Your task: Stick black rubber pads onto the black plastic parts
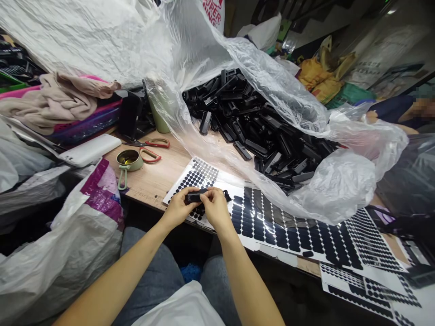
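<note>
Between my two hands is a black plastic part [194, 197], long and narrow, held level above the table edge. My left hand [178, 209] grips its left end between thumb and fingers. My right hand [216, 209] pinches it nearer the right end, and those fingertips hide part of it. Beneath the hands lies a white sheet of round black stickers [193, 174]. Just right of it is a sheet of larger oblong black stickers [268, 226]. Behind them, a heap of similar black parts [258, 122] spills from a clear plastic bag [282, 86].
Left on the table are red-handled scissors [151, 154], a green cup [131, 160] and a white power bank-like box [90, 150]. A basket [84, 122] holds beige cloth. More sticker sheets [369, 290] overhang the right edge. Another person's arm [401, 111] shows at far right.
</note>
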Tool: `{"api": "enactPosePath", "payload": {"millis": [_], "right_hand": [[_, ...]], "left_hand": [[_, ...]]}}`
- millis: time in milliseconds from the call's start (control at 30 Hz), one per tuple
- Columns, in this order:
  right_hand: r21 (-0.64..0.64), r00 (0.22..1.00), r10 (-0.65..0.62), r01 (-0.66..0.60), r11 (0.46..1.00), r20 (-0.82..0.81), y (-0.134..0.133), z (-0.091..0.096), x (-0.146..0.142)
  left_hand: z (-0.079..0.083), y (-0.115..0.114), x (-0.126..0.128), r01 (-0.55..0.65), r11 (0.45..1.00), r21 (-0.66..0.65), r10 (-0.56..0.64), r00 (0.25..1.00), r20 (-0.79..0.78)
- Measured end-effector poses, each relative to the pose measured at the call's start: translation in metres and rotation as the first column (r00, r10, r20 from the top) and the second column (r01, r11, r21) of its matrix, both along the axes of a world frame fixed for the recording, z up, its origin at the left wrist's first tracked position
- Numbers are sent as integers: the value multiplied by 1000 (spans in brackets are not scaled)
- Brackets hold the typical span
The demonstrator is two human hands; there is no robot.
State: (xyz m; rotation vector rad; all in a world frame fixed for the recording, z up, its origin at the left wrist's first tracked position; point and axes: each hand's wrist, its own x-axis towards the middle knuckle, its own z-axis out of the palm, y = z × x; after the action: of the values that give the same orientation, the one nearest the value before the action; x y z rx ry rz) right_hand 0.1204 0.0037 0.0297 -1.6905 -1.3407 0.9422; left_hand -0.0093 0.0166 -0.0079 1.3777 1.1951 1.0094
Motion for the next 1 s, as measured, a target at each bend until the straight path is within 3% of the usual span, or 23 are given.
{"api": "enactPosePath", "payload": {"millis": [300,533,700,767,833,933,1000], "right_hand": [[27,999,-17,16,1000,43,-2,-3,-4],[57,993,-31,24,998,116,-6,-4,-11],[179,923,-272,229,957,272,-11,-5,-1],[232,895,-360,303,924,264,-14,-9,16],[277,882,-414,349,895,226,-20,-13,36],[330,874,-450,376,866,184,-30,-18,58],[344,883,-436,361,867,172,-37,-20,62]], "left_hand": [[0,0,0,-10,1000,0,10,1000,7],[-9,1,-1,-11,1000,3,11,1000,8],[-13,2,-4,-20,1000,6,20,1000,19],[-11,-2,-4,-42,995,89,45,999,-29],[-7,-9,-1,-60,964,258,99,985,-140],[-1,-20,13,86,875,476,104,927,-360],[2,-23,28,176,843,508,112,866,-487]]}}
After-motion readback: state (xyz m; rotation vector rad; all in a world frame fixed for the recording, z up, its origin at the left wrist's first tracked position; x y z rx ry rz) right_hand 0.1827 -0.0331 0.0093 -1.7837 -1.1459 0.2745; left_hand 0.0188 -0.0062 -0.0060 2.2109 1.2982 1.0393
